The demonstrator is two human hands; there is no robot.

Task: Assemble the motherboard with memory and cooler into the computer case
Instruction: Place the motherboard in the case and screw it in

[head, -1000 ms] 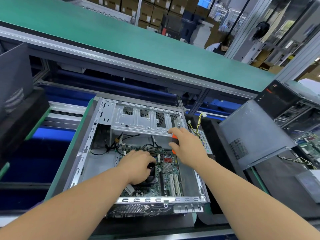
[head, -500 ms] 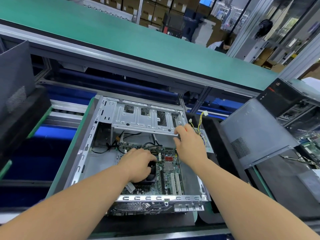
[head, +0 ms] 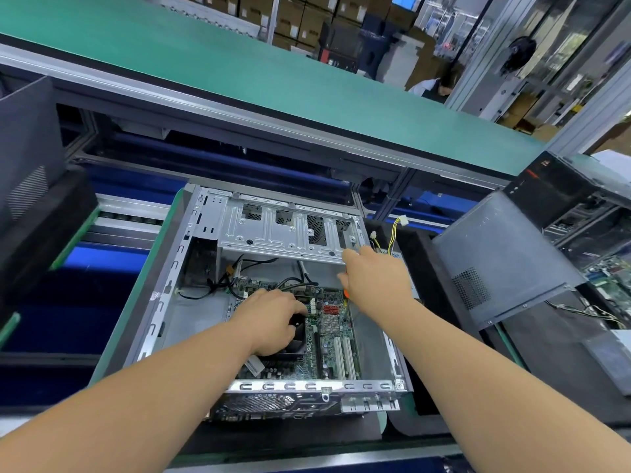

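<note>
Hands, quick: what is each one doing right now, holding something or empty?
Left hand: fingers curled over the black cooler on the motherboard.
Right hand: cannot be told; something orange shows beneath it, grip hidden.

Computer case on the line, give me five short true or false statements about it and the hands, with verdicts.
1. The case lies open with the motherboard inside. True.
2. The left hand rests on the cooler. True.
3. The right hand is outside the case, on the green belt. False: it is over the case's far right part, near the drive cage.
4. Something orange shows under the right hand. True.
5. The yellow wires lie left of the case. False: they stick up at its far right corner.
</note>
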